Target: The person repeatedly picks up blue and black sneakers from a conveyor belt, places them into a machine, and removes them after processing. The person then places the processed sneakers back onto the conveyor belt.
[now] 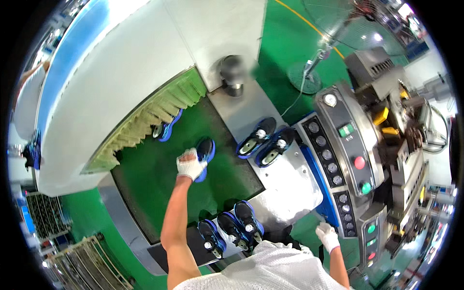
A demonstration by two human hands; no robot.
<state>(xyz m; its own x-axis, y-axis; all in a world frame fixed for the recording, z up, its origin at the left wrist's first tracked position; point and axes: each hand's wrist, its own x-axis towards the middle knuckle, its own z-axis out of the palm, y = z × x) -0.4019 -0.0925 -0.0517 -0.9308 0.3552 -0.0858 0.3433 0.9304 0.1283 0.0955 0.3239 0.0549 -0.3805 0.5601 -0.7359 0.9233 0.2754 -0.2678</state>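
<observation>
My left hand (190, 164), in a white knit glove, grips a black and blue shoe (207, 148) by its heel end, which the glove partly hides. The shoe is over a green conveyor belt (154, 193). Farther back on the belt, another shoe (166, 129) sits partly under a yellowish strip curtain (150, 116). Low on the right, my right hand (327, 236), also gloved, hangs apart from the shoes beside a control panel. Its fingers look curled, with nothing visible in them.
A pair of shoes (266, 141) stands on the steel ledge (290, 186) right of the belt. Three more shoes (232, 229) line the near edge, close to my body. A machine with gauges and buttons (345, 140) rises at the right. Behind it stands a floor fan (309, 77).
</observation>
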